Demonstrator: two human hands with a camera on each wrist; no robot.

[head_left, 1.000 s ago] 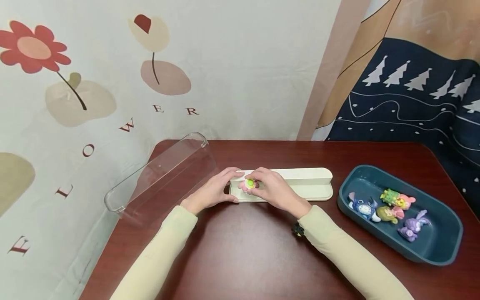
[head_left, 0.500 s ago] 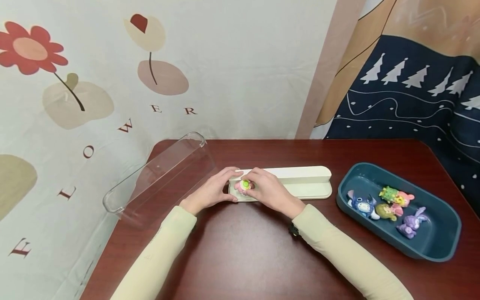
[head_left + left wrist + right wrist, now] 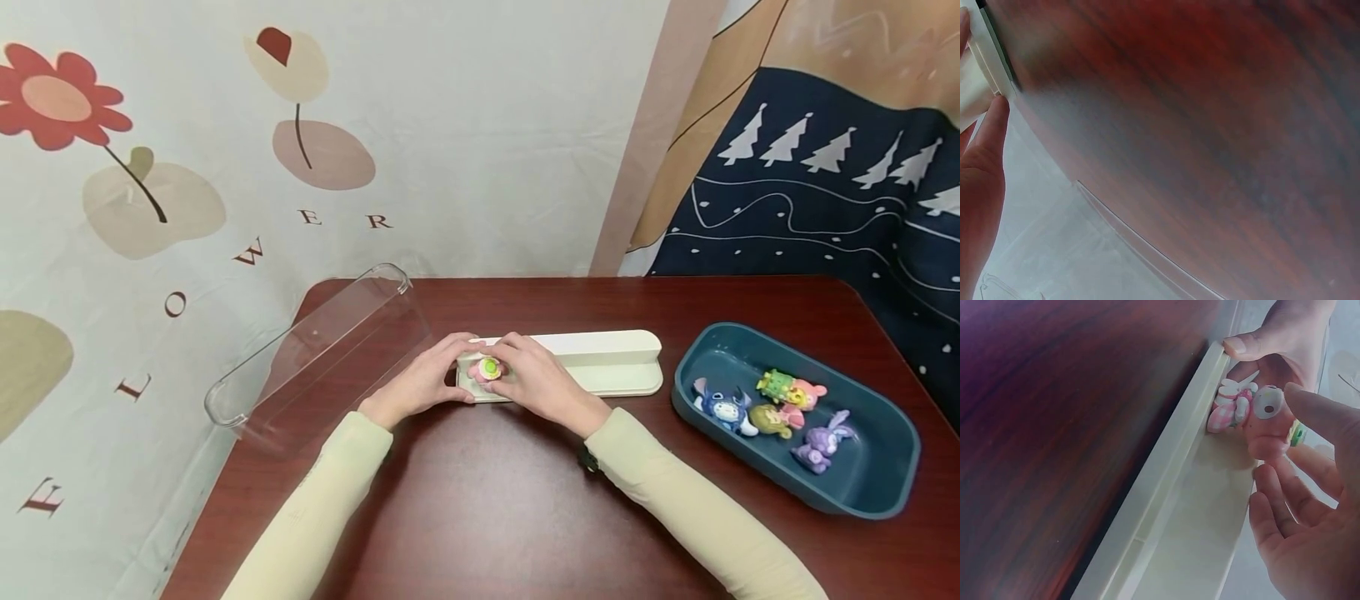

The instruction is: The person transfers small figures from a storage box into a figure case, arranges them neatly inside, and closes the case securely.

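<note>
A small pink figurine (image 3: 486,370) with a green-and-white top stands at the left end of a long cream stepped base (image 3: 615,379). My right hand (image 3: 543,375) pinches the figurine's head between thumb and fingers. In the right wrist view the figurine (image 3: 1265,422) shows a round white eye patch and pink checked clothing, its lower part on the base's ledge. My left hand (image 3: 420,379) holds the left end of the base, thumb at the front corner and fingers at the back. In the left wrist view that thumb (image 3: 994,125) presses the base's edge.
A dark teal tray (image 3: 892,500) on the right holds several figurines, among them a blue one (image 3: 726,410) and a purple one (image 3: 821,442). At the left, a clear plastic cover (image 3: 322,350) lies slanted on the dark red table (image 3: 480,517). A printed cloth (image 3: 487,150) hangs behind.
The right hand has shifted slightly left with the figurine, towards the end of the base. The left hand has kept its hold. The view has turned a little.
</note>
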